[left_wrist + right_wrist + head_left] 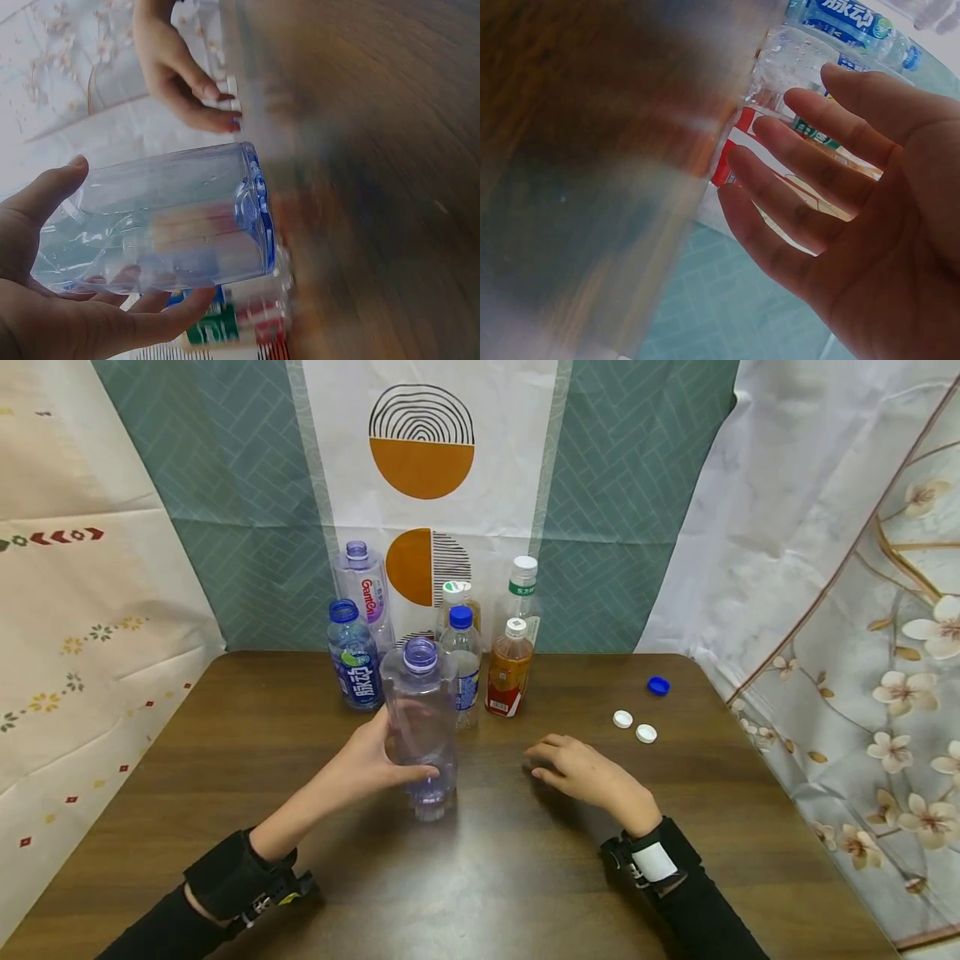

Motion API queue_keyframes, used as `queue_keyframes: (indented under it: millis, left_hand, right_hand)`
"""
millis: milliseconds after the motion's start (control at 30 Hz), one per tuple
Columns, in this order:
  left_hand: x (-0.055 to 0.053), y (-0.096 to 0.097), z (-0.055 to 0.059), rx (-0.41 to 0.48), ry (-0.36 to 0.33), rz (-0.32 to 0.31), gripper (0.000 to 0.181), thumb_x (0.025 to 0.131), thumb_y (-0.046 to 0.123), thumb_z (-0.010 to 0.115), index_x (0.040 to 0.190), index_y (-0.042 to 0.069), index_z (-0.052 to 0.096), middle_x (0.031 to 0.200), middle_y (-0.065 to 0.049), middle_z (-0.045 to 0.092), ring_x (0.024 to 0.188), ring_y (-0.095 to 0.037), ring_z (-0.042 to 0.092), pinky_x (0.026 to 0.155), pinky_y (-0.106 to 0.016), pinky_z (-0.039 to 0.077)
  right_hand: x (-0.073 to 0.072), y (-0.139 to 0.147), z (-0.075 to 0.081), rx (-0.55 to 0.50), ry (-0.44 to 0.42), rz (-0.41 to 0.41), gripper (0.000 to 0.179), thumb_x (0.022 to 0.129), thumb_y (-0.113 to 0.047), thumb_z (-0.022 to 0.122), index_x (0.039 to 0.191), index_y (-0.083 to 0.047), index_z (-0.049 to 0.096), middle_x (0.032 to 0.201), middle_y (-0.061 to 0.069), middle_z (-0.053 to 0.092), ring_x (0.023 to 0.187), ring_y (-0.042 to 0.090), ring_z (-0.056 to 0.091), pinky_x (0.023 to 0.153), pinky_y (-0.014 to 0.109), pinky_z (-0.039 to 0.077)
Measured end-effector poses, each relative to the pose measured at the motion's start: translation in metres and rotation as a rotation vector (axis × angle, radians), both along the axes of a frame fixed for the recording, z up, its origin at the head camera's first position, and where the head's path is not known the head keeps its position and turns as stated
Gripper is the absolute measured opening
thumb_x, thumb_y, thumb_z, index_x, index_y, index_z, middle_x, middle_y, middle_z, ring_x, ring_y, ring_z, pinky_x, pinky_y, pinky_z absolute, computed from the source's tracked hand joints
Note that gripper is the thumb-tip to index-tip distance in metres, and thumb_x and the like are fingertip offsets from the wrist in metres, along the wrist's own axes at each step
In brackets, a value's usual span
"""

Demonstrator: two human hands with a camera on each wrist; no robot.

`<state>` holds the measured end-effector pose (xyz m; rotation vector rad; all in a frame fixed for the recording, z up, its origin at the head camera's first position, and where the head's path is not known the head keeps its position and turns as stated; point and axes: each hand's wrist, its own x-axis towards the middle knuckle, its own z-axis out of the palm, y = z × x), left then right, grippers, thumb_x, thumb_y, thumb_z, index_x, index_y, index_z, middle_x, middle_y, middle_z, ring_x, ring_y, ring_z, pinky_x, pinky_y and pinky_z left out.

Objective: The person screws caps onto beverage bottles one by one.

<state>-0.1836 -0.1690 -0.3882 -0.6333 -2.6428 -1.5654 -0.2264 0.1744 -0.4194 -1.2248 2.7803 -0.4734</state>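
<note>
The transparent bottle (pixel 426 727) stood in front of the rear bottle group, near the middle of the table (pixel 480 893), its long axis nearly vertical and its uncapped mouth upward; whether the base touched the surface could not be determined. The left hand (pixel 381 760) gripped the body, thumb on the near side and fingers around the back. The right hand (pixel 588 772) was apart from it, fingers spaced and loosely bent. The bottle was smooth, lavender-tinted plastic, with rounded shoulders and a short neck; the table was brown wood-grain.
</note>
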Motion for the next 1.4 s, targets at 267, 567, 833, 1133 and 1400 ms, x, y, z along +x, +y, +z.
queue_keyframes:
  millis: [267, 567, 833, 1133, 1400]
  left_hand:
    - [-0.007, 0.034, -0.004, 0.036, -0.033, -0.107, 0.093, 0.075, 0.020, 0.093, 0.149, 0.014, 0.036, 0.143, -0.012, 0.056, 0.126, -0.035, 0.060, 0.099, -0.054, 0.053]
    - [-0.014, 0.056, -0.012, -0.005, -0.016, -0.111, 0.087, 0.074, 0.025, 0.093, 0.143, 0.013, 0.042, 0.137, -0.010, 0.061, 0.123, -0.031, 0.061, 0.101, -0.050, 0.052]
    - [-0.017, 0.060, -0.022, -0.016, 0.014, -0.118, 0.085, 0.072, 0.022, 0.094, 0.140, 0.013, 0.043, 0.134, -0.009, 0.061, 0.121, -0.028, 0.062, 0.100, -0.047, 0.052]
    - [-0.015, 0.061, -0.029, 0.008, -0.027, -0.114, 0.090, 0.073, 0.022, 0.094, 0.145, 0.013, 0.041, 0.136, -0.010, 0.061, 0.123, -0.029, 0.060, 0.103, -0.050, 0.050]
    - [-0.016, 0.063, -0.030, 0.019, -0.019, -0.127, 0.089, 0.072, 0.020, 0.094, 0.143, 0.011, 0.040, 0.136, -0.011, 0.060, 0.123, -0.030, 0.061, 0.102, -0.049, 0.051]
  right_hand:
    - [-0.001, 0.002, -0.004, -0.016, 0.057, 0.037, 0.028, 0.100, -0.013, 0.066, 0.123, 0.001, 0.067, 0.116, 0.014, 0.067, 0.104, 0.028, 0.067, 0.090, 0.045, 0.057]
    - [-0.001, 0.001, -0.005, -0.015, 0.072, 0.044, 0.027, 0.099, -0.013, 0.066, 0.121, 0.002, 0.068, 0.114, 0.015, 0.067, 0.103, 0.029, 0.067, 0.089, 0.045, 0.057]
    - [0.000, 0.000, -0.007, -0.011, 0.072, 0.042, 0.026, 0.099, -0.013, 0.067, 0.121, 0.002, 0.068, 0.112, 0.014, 0.066, 0.100, 0.027, 0.067, 0.087, 0.043, 0.057]
    - [0.000, 0.001, -0.010, 0.008, 0.052, 0.038, 0.027, 0.100, -0.014, 0.065, 0.122, 0.001, 0.067, 0.114, 0.013, 0.066, 0.102, 0.027, 0.067, 0.088, 0.043, 0.057]
    - [-0.001, 0.002, -0.010, 0.013, 0.056, 0.034, 0.027, 0.099, -0.014, 0.066, 0.122, 0.000, 0.067, 0.114, 0.013, 0.066, 0.101, 0.026, 0.067, 0.088, 0.043, 0.057]
